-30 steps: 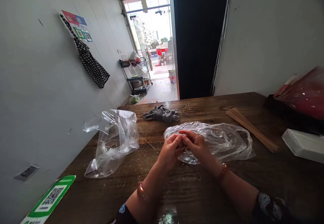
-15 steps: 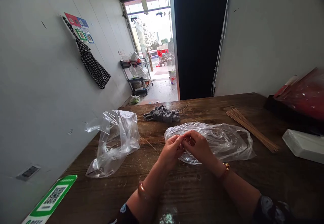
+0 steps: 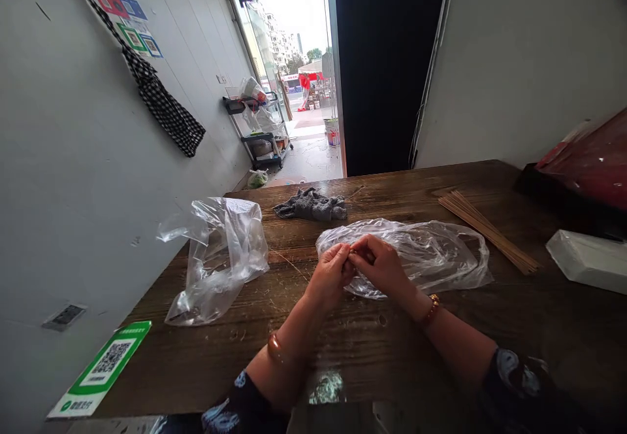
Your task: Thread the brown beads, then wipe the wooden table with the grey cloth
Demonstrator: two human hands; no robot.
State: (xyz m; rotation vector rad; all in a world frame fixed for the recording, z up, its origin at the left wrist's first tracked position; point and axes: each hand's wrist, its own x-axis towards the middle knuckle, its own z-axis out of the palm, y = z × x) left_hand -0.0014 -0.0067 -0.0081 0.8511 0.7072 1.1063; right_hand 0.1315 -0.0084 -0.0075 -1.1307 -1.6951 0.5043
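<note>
Both hands meet over the near edge of a clear plastic bag [image 3: 435,254] on the dark wooden table [image 3: 196,368]. My left hand [image 3: 331,273] is closed, thumb pressed against its fingers. Touching it from the right, my right hand [image 3: 379,264] is closed in a pinch. Whatever sits between the fingertips is too small and hidden to name. Another crumpled clear bag [image 3: 228,270] lies to the left. Behind the hands rests a bunched grey cloth [image 3: 311,204].
Thin wooden sticks [image 3: 490,231] lie in a bundle at the right, near a white plastic-wrapped block [image 3: 588,261]. A red wrapped item [image 3: 592,159] stands at the far right. A green QR-code card [image 3: 105,368] is at the left edge. Beyond the table stands a cart [image 3: 259,130].
The camera has tilted down slightly, so the table's near edge now shows. My hands stay together over the bag, with only a small shift of the fingers.
</note>
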